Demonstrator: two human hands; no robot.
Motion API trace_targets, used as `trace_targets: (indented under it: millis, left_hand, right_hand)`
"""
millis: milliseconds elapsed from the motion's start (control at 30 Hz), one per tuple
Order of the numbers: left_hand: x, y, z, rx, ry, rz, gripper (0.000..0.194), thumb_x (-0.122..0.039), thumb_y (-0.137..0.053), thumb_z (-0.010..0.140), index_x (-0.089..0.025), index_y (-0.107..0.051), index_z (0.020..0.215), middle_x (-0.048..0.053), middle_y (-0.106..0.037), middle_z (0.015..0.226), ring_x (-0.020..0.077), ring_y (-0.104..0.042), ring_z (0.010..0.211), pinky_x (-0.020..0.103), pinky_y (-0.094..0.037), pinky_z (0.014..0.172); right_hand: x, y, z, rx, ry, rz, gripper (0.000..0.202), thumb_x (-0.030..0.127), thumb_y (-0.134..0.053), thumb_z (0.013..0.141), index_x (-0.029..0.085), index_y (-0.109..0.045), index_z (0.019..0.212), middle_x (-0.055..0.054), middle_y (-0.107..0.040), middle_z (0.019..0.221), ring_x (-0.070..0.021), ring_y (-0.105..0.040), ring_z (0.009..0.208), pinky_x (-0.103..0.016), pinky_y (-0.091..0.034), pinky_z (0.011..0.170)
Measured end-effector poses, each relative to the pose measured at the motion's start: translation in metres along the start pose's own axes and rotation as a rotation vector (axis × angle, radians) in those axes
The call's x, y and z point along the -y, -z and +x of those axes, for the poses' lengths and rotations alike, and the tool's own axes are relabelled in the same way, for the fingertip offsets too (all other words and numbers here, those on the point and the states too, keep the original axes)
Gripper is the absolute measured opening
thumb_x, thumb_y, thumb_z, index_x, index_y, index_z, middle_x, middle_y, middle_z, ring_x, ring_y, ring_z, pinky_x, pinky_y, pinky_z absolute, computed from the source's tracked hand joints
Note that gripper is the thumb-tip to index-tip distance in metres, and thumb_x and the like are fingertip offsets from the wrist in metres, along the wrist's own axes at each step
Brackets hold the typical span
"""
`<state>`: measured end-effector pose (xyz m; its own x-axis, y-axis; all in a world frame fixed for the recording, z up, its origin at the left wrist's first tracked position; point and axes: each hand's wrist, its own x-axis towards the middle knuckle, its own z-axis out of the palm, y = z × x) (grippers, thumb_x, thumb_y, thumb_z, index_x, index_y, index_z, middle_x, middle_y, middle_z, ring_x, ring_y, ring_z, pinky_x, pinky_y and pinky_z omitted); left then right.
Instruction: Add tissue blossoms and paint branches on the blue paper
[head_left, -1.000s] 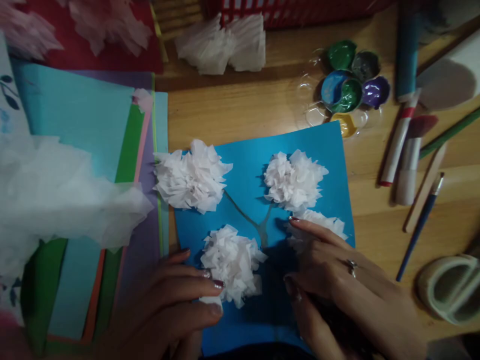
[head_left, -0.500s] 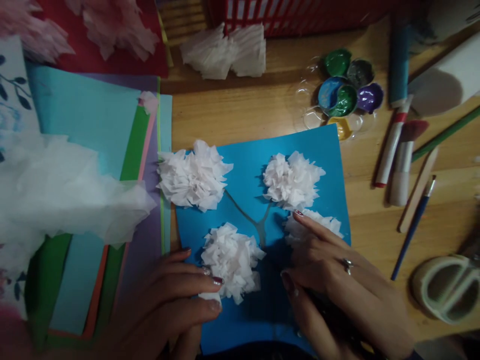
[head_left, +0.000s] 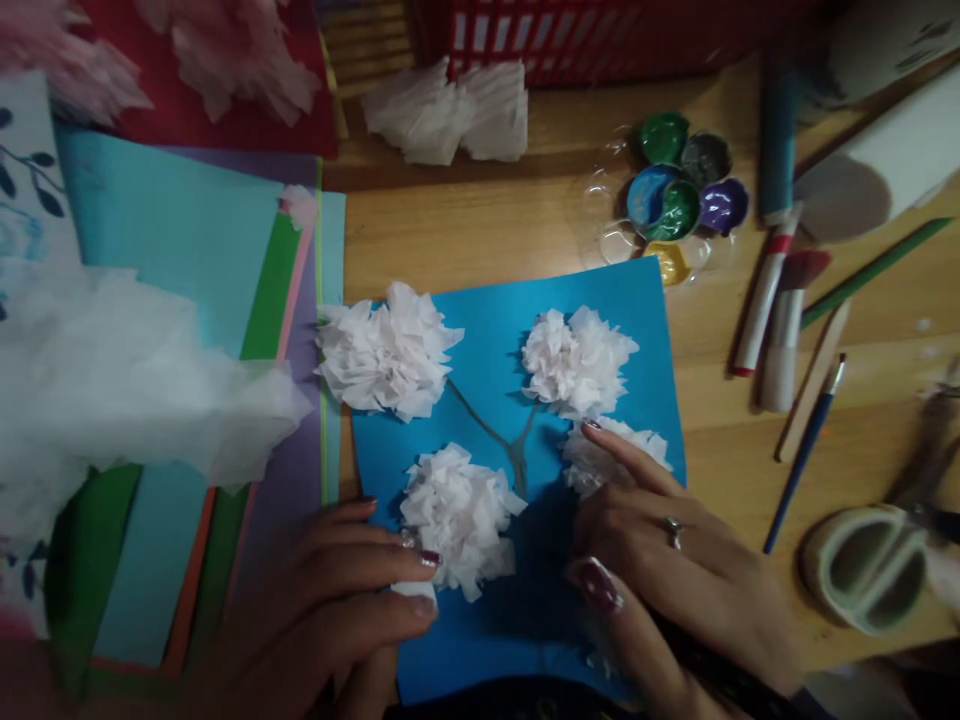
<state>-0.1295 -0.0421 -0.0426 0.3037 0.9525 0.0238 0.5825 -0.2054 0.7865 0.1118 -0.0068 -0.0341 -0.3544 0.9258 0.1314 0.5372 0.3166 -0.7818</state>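
Observation:
A blue sheet [head_left: 480, 330] lies on the table with several ruffled white tissue-paper flowers on it. Grey painted branches [head_left: 517, 450] run between them. My left hand [head_left: 345, 590] is at the sheet's left edge, thumb and index finger pinching a small white paper piece [head_left: 414, 590] beside the lower-left flower [head_left: 461, 515]. On the right, my right hand [head_left: 667, 560] rests its extended index finger on the right-hand flower [head_left: 630, 440], partly covering it. A slim dark stick-like tool [head_left: 705, 655] shows under that hand, between thumb and palm; its tip is hidden.
Coloured paper [head_left: 172, 220] and white tissue [head_left: 150, 370] lie left. Behind are folded tissue [head_left: 450, 110], a red basket [head_left: 570, 45] and a paint palette [head_left: 679, 205]. To the right lie a blue paintbrush [head_left: 806, 460], a wooden stick [head_left: 814, 385] and a tape roll [head_left: 862, 570].
My right thumb has lifted and moved slightly right, away from the sheet. The left hand keeps its pinch on the paper piece. The view has shifted slightly.

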Motion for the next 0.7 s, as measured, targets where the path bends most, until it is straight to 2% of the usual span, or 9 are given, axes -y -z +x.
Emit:
trace_targets:
  millis: [67,133,267,467,600,700]
  left_hand:
    - [0.001,0.002,0.000,0.000,-0.033,-0.013,0.019,-0.011,-0.053,0.083,-0.026,-0.063,0.088,-0.001,-0.072,0.089,0.0166,-0.067,0.088,0.041,-0.053,0.095]
    - [0.004,0.001,-0.001,-0.027,-0.054,-0.024,0.018,-0.013,-0.053,0.084,-0.026,-0.063,0.088,-0.001,-0.072,0.088,0.0164,-0.067,0.088,0.042,-0.050,0.099]
    - [0.011,-0.003,-0.006,-0.134,0.007,-0.031,0.016,-0.020,-0.050,0.089,-0.027,-0.062,0.081,-0.002,-0.072,0.085,0.0172,-0.067,0.090,0.047,-0.040,0.109]
    - [0.010,-0.010,-0.006,-0.187,0.046,-0.280,0.020,-0.023,-0.045,0.093,-0.026,-0.060,0.079,-0.001,-0.070,0.079,0.0145,-0.066,0.074,0.039,-0.051,0.098]
    - [0.004,-0.011,-0.004,-0.202,0.055,-0.345,0.022,-0.029,-0.045,0.094,-0.025,-0.062,0.081,0.000,-0.070,0.080,0.0149,-0.066,0.075,0.040,-0.047,0.103]
    - [-0.003,-0.013,-0.003,-0.215,0.053,-0.377,0.020,-0.024,-0.045,0.094,-0.024,-0.061,0.083,-0.001,-0.069,0.082,0.0127,-0.065,0.075,0.038,-0.045,0.106]
  right_hand:
    - [-0.001,0.002,0.000,-0.008,0.010,0.031,0.014,0.010,-0.053,0.080,0.019,-0.059,0.072,0.004,-0.057,0.058,-0.0116,-0.057,0.051,-0.051,-0.047,0.102]
    - [-0.002,0.002,0.001,-0.080,0.038,0.020,0.012,0.011,-0.053,0.079,0.019,-0.061,0.076,0.004,-0.059,0.059,-0.0125,-0.059,0.054,-0.052,-0.048,0.099]
    - [-0.004,0.001,0.003,-0.140,0.102,-0.036,0.012,0.009,-0.054,0.078,0.019,-0.061,0.076,0.003,-0.060,0.060,-0.0121,-0.061,0.055,-0.048,-0.051,0.097]
    - [-0.010,-0.010,-0.005,-0.260,0.032,0.001,0.011,0.010,-0.058,0.080,0.019,-0.064,0.078,0.002,-0.063,0.063,-0.0126,-0.062,0.061,-0.048,-0.050,0.097]
    - [-0.012,-0.013,-0.009,-0.379,0.022,0.057,0.015,0.011,-0.057,0.081,0.021,-0.067,0.077,0.002,-0.063,0.062,-0.0133,-0.061,0.060,-0.046,-0.050,0.097]
    - [-0.009,-0.012,-0.009,-0.317,-0.004,0.076,0.017,0.011,-0.055,0.083,0.021,-0.068,0.081,0.001,-0.068,0.067,-0.0149,-0.065,0.065,-0.046,-0.049,0.099]
